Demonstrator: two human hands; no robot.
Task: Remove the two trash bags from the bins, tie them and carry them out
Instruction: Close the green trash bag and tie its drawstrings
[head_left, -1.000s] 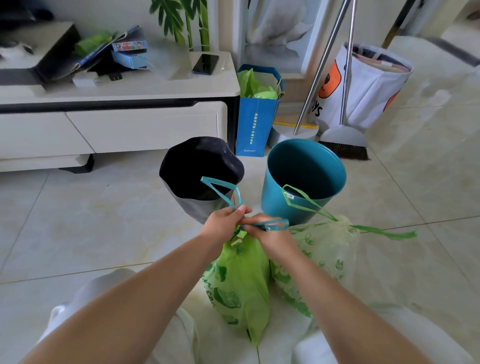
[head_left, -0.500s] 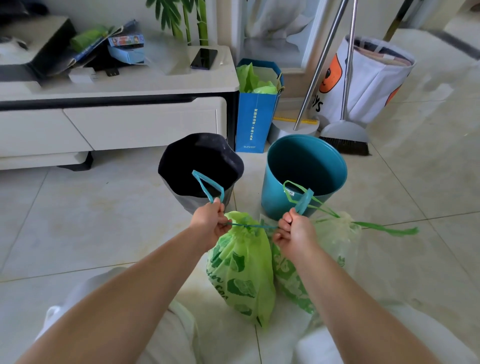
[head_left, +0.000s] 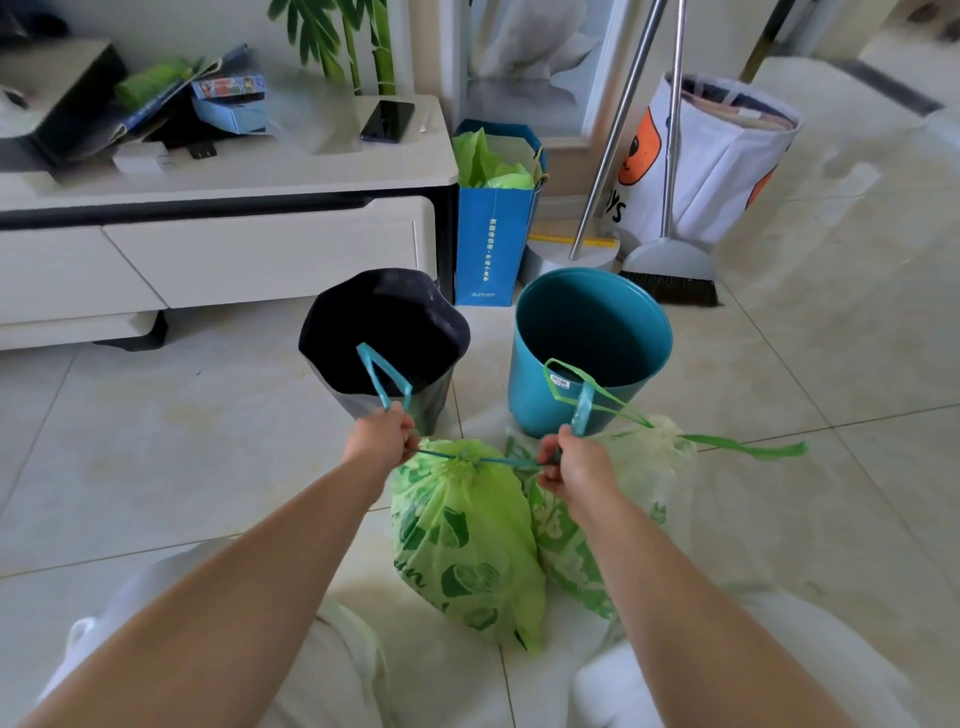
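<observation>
While both fists pull, the blue drawstring (head_left: 470, 459) stretches taut between their fingers (head_left: 402, 436).

Blue paper bag (head_left: 493, 244) ahead of my hands; broom (head_left: 670, 270) beyond my right; phone (head_left: 388, 120) on cabinet (head_left: 234, 249), far left.

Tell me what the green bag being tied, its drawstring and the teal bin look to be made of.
Green bag: thin plastic film, semi-glossy, going by its crinkles and the light showing through.
Drawstring: flat blue plastic ribbon, pulled taut between the left hand and right hand.
Teal bin: probably rigid moulded plastic, smooth with a soft sheen; painted metal can't be ruled out.
</observation>
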